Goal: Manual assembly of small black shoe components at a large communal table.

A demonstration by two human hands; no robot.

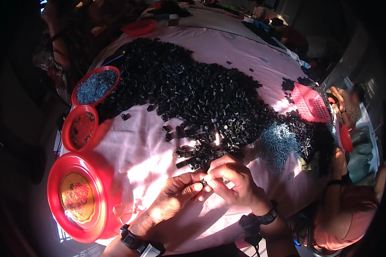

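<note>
My left hand (176, 193) and my right hand (238, 183) meet above the pink cloth, fingertips pinched together. Between them is a small dark part (203, 183), mostly hidden by the fingers; both hands appear to grip it. Just beyond my fingers begins a large heap of small black cylindrical pieces (193, 94), some showing hollow ends. Right of my right hand lies a pile of thin bluish metal pieces (279, 143), too small to tell whether they are screws or pins.
Along the left edge stand a large red basin (101, 188), a red dish (94, 132) with a few dark bits, and a red tray (116, 82) of bluish metal pieces. A pink perforated basket (309, 103) sits at right. A person (349, 205) is close on my right; others sit farther off.
</note>
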